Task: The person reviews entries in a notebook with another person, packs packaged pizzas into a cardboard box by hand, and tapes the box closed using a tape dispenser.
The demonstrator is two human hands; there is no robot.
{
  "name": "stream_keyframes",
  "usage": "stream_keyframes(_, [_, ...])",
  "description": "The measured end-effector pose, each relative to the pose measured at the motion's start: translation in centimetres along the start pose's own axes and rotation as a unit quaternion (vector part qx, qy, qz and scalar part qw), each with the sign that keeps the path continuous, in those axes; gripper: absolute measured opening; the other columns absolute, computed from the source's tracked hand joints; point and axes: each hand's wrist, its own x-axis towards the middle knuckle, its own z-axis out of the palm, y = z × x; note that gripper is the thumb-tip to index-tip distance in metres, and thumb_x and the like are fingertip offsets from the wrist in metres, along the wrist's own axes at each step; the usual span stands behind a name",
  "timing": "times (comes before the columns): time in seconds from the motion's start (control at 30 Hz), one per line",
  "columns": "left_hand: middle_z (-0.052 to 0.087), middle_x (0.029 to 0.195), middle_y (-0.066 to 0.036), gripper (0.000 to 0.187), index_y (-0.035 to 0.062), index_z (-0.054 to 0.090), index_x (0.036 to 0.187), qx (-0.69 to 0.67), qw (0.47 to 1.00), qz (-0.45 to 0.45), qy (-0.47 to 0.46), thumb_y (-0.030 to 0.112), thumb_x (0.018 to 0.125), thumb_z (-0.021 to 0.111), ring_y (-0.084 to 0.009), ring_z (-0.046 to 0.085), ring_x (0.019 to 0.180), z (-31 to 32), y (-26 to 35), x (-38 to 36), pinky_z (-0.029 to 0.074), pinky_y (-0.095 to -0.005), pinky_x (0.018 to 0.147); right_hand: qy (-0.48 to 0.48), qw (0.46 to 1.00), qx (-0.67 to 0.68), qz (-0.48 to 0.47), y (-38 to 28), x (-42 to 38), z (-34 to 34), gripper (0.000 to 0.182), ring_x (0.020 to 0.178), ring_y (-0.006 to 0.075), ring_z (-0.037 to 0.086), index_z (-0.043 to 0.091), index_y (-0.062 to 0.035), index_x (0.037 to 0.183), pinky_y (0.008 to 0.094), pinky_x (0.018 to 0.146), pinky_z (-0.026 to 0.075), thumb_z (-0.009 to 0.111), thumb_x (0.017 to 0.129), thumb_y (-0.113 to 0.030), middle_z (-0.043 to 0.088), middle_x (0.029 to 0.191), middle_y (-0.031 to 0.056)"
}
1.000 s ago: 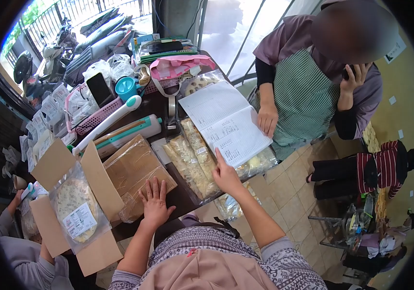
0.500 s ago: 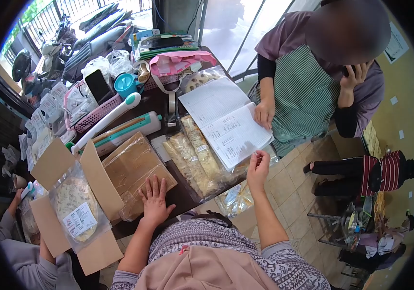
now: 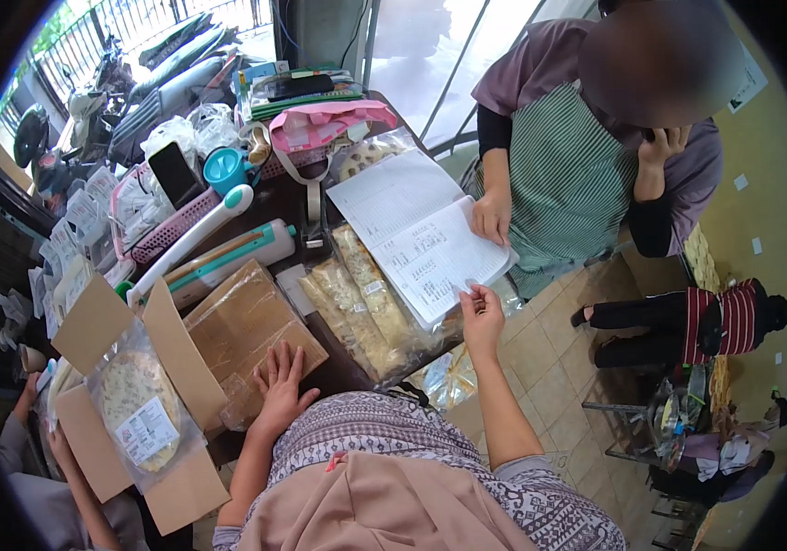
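Note:
My left hand lies open, fingers spread, on a taped brown cardboard box. At the near edge of an open notebook with handwritten pages, my right hand has its fingers bent and pinched on the page edge. Packs of long, flat food in clear plastic lie partly under the notebook. Left of my left hand stands an open carton holding a round, flat food in a clear bag with a white label.
A person in a striped apron stands across the table, one hand on the notebook, a phone at the ear. A white and teal sealer, a pink basket and a pink bag crowd the table. Another person's arm is beside the carton.
The view has shifted slightly, so most things sit further left and lower. My right fingertips have moved a little further onto the notebook's edge. My left hand stays on the cardboard box.

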Motion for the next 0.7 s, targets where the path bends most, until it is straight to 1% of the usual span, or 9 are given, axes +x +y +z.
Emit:
stream_keyframes(0.07, [-0.007, 0.149, -0.012, 0.085, 0.014, 0.014, 0.143, -0.008, 1.0, 0.006, 0.0, 0.039, 0.078, 0.062, -0.032, -0.015, 0.136, 0.0, -0.4, 0.2, -0.013, -0.0556, 0.102, -0.005, 1.0, 0.002, 0.0, 0.7, 0.6, 0.4, 0.028, 0.061, 0.0068, 0.046, 0.055, 0.0007, 0.101, 0.0203, 0.055, 0.04, 0.067, 0.077, -0.007, 0.054, 0.074, 0.0012])
stream_keyframes(0.13, [-0.009, 0.149, -0.012, 0.085, 0.014, 0.013, 0.143, -0.019, 1.0, 0.01, -0.008, 0.039, 0.078, 0.062, -0.0315, -0.017, 0.135, 0.1, -0.6, 0.1, -0.014, -0.0548, 0.101, 0.02, 0.993, 0.103, 0.055, 1.6, 0.8, 0.9, 0.045, 0.061, 0.0086, 0.049, 0.047, 0.0004, 0.11, 0.0215, 0.056, 0.041, 0.072, 0.073, -0.009, 0.054, 0.073, 0.003])
stream_keyframes(0.17, [-0.009, 0.149, -0.012, 0.085, 0.014, 0.013, 0.143, -0.02, 1.0, 0.008, -0.008, 0.039, 0.078, 0.062, -0.0315, -0.017, 0.135, 0.0, -0.5, 0.1, -0.014, -0.0548, 0.101, 0.018, 0.993, 0.103, 0.056, 1.7, 1.1, 0.9, 0.045, 0.061, 0.0086, 0.049, 0.047, 0.0004, 0.11, 0.0215, 0.056, 0.041, 0.072, 0.073, -0.009, 0.054, 0.073, 0.003])
stream_keyframes(0.23, [-0.005, 0.149, -0.013, 0.083, 0.0131, 0.016, 0.143, -0.021, 1.0, 0.016, 0.008, 0.039, 0.078, 0.062, -0.0327, -0.014, 0.136, -0.1, -0.2, -0.1, -0.013, -0.0543, 0.102, 0.019, 0.994, 0.057, 0.094, 1.9, 1.5, 0.8, 0.056, 0.062, 0.0085, 0.049, 0.041, 0.0004, 0.115, 0.0214, 0.056, 0.041, 0.074, 0.071, -0.01, 0.053, 0.073, 0.0033])
stream_keyframes(0.37, [-0.006, 0.149, -0.014, 0.086, 0.0131, 0.015, 0.143, -0.008, 1.0, 0.015, 0.006, 0.04, 0.077, 0.063, -0.0332, -0.014, 0.136, -0.7, 0.5, -0.3, -0.012, -0.0553, 0.102, 0.024, 0.987, 0.074, 0.141, 2.0, 1.9, 0.6, 0.055, 0.062, 0.0089, 0.05, 0.042, 0.0011, 0.115, 0.0216, 0.057, 0.041, 0.074, 0.072, -0.012, 0.053, 0.073, 0.003])
stream_keyframes(0.47, [-0.006, 0.149, -0.014, 0.088, 0.013, 0.013, 0.143, 0.001, 1.0, 0.015, 0.007, 0.041, 0.076, 0.063, -0.0337, -0.014, 0.136, -0.9, 0.8, -0.5, -0.01, -0.0562, 0.102, -0.015, 0.98, 0.084, 0.177, 1.6, 2.2, 0.2, 0.056, 0.061, 0.0094, 0.049, 0.042, 0.0017, 0.118, 0.0218, 0.056, 0.041, 0.072, 0.074, -0.014, 0.053, 0.075, 0.003])
stream_keyframes(0.53, [-0.005, 0.149, -0.014, 0.089, 0.0127, 0.013, 0.143, 0.006, 1.0, 0.013, 0.005, 0.041, 0.076, 0.064, -0.0339, -0.013, 0.136, -0.9, 0.9, -0.5, -0.01, -0.0565, 0.103, 0.022, 0.964, 0.112, 0.24, 0.8, 2.2, 0.1, 0.054, 0.059, 0.0091, 0.048, 0.042, 0.0023, 0.12, 0.0218, 0.052, 0.04, 0.069, 0.077, -0.014, 0.052, 0.077, 0.0032])
stream_keyframes(0.63, [-0.005, 0.149, -0.014, 0.088, 0.0123, 0.013, 0.143, 0.01, 1.0, 0.008, 0.007, 0.041, 0.076, 0.063, -0.0335, -0.012, 0.136, -0.9, 1.0, -0.5, -0.01, -0.0564, 0.103, 0.019, 0.945, 0.16, 0.285, 1.1, 2.2, -0.1, 0.05, 0.058, 0.0084, 0.047, 0.042, 0.0026, 0.12, 0.0218, 0.048, 0.038, 0.067, 0.078, -0.012, 0.051, 0.079, 0.0041])
stream_keyframes(0.7, [-0.005, 0.149, -0.014, 0.088, 0.0123, 0.013, 0.143, 0.009, 1.0, 0.008, 0.006, 0.041, 0.076, 0.063, -0.0333, -0.012, 0.136, -1.1, 1.2, -0.7, -0.01, -0.0563, 0.103, 0.004, 0.952, 0.156, 0.262, 2.4, 2.3, 0.1, 0.047, 0.054, 0.0077, 0.046, 0.043, 0.0019, 0.117, 0.021, 0.045, 0.036, 0.066, 0.079, -0.011, 0.05, 0.076, 0.0029])
